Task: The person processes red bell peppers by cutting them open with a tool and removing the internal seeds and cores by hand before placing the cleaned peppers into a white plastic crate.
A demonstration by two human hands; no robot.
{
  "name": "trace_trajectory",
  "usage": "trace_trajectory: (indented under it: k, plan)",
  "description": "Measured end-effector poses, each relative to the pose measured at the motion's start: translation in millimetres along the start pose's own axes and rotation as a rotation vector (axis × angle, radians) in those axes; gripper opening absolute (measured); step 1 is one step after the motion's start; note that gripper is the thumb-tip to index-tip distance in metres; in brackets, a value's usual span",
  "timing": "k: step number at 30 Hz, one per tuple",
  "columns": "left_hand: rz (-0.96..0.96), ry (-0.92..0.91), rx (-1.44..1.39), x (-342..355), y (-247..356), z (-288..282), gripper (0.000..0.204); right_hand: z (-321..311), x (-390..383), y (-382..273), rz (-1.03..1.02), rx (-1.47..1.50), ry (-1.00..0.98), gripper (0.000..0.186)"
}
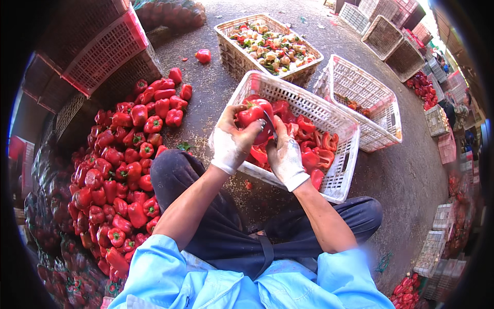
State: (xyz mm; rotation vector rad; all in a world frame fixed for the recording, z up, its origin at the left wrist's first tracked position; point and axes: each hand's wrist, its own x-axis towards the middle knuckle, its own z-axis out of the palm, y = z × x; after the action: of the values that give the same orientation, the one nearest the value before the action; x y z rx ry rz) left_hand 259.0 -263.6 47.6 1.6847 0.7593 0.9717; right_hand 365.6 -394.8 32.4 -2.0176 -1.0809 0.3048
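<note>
In white gloves with bare fingertips, my left hand (pixel 231 143) grips a red bell pepper (pixel 253 111) over the near left part of a white plastic crate (pixel 348 177). My right hand (pixel 288 160) is closed on a small knife (pixel 269 121). Its dark blade lies against the pepper's right side, and its handle is mostly hidden by my fingers. Below and to the right of my hands, cut red pepper pieces (pixel 321 154) fill much of the crate. Some show their hollow insides.
A large heap of whole red peppers (pixel 121 175) lies at my left, beside stacked crates (pixel 110 54). Ahead stands a crate of pepper cores (pixel 272 46); another white crate (pixel 368 95) holds a few scraps. One loose pepper (pixel 203 55) rests on the floor. My crossed legs (pixel 329 219) border the near crate.
</note>
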Motion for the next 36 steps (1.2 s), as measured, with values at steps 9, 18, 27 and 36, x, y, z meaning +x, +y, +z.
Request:
trace_trajectory:
  k: [9, 18, 27, 36]
  plan:
    - [-0.235, 0.103, -0.488, 29.9, 1.2, -20.7, 0.039, -16.0, -11.8, 54.7, 0.145, 0.272, -0.030, 0.051]
    - [-0.202, -0.371, -0.166, -2.9, 15.0, -6.0, 0.049, -64.5, 24.1, -1.2, 0.263, 0.587, -0.359, 0.067]
    - [-0.216, -0.438, -0.242, -24.0, 10.8, 3.1, 0.045, -60.9, 13.4, 18.4, 0.302, 0.689, -0.330, 0.061]
    - [-0.194, -0.440, -0.365, -19.5, 15.4, -1.7, 0.048, -64.4, 18.8, 42.2, -0.115, 0.356, -0.265, 0.060]
